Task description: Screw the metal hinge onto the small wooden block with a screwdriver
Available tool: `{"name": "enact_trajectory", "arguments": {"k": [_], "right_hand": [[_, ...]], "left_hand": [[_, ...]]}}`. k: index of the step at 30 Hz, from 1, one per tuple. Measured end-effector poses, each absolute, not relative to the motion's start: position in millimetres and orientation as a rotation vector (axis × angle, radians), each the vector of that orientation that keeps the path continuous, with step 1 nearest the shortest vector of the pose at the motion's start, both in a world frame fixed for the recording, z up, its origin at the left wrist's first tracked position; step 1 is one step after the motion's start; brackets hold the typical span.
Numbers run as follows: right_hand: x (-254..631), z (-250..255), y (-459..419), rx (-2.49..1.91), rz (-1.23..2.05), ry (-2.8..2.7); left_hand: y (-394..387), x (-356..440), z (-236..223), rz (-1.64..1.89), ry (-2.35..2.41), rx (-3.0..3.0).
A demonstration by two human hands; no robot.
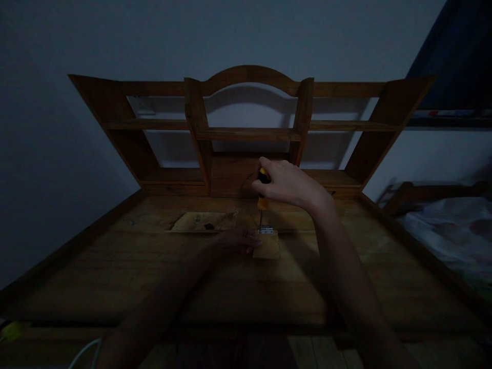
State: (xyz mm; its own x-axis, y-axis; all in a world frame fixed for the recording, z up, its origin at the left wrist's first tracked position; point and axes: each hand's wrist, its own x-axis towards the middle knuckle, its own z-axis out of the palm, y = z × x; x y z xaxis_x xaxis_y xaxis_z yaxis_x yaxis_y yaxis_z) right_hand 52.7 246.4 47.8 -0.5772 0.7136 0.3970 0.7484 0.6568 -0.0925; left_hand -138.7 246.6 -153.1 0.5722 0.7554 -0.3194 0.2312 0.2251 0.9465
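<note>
My right hand (294,184) is wrapped round the yellow and black handle of a screwdriver (263,204), held upright with its shaft pointing down. The tip meets a small silver metal hinge (266,230) at the far edge of a little wooden block (267,249). From the left, my left hand (239,241) grips the block's side, a fingertip resting on its top near the hinge. That hand is in dim shadow, so some of its fingers are hard to make out. Any screw under the tip is too small to see.
The wooden desk (146,271) carries a shelf unit (249,134) along its back. Left of the block, a pale wooden piece (188,221) lies with a small dark object (209,226) by it. A tiny object (132,222) sits farther left. White plastic covering (453,236) is at right.
</note>
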Motion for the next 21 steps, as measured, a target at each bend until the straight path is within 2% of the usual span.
{"name": "enact_trajectory", "arguments": {"k": [9,14,21], "right_hand": [[49.2,45.5,246.8,-1.124,-0.112,-2.46],[53.7,46.4,247.8,-1.033,0.019,-2.522],[52.1,46.1,245.4,-1.106,-0.057,-2.458]], "left_hand": [[244.6,-138.7,-151.5,0.453,0.897,1.295],[246.6,-138.7,-155.0,0.454,0.898,1.273],[245.8,-138.8,-151.7,0.446,0.913,1.276]]}}
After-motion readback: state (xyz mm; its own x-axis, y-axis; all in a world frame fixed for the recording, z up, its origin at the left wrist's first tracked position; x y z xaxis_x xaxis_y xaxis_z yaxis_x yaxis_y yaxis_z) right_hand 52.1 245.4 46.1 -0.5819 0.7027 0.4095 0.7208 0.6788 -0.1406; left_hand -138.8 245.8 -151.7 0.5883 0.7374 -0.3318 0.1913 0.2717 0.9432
